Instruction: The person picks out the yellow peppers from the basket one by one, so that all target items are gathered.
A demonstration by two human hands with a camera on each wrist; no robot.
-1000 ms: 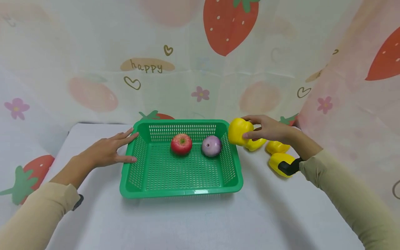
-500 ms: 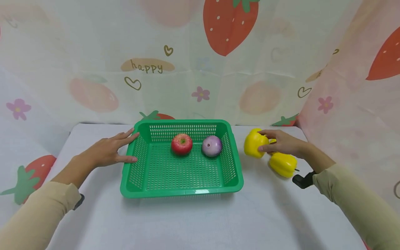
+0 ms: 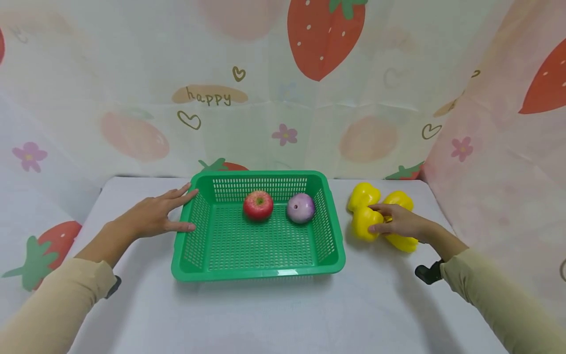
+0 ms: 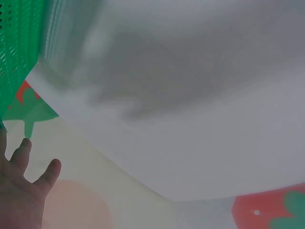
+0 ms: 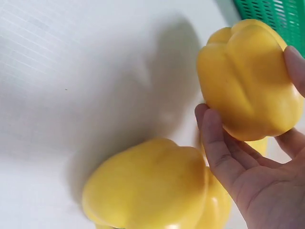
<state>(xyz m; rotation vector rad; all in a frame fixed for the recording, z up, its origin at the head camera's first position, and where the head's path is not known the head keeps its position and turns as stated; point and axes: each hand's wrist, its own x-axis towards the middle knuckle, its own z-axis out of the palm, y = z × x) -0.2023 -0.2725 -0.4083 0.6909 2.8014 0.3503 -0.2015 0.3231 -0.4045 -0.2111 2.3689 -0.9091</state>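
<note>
A yellow bell pepper is gripped between the thumb and fingers of my right hand, to the right of the green basket. In the right wrist view the held bell pepper shows its lobed end, with another yellow bell pepper lying below it. My left hand rests with spread, straight fingers at the basket's left rim. Inside the basket sit a red apple and a round purple vegetable, possibly an eggplant. The left wrist view shows only part of the left hand.
More yellow bell peppers lie around my right hand: one behind the held one, one at the back right, and one partly hidden under the hand. A white cloth covers the table. A printed curtain hangs behind.
My right hand has carried the bell pepper from above the basket's right rim rightward and nearer to me, among the other peppers. The left hand has stayed at the rim.
</note>
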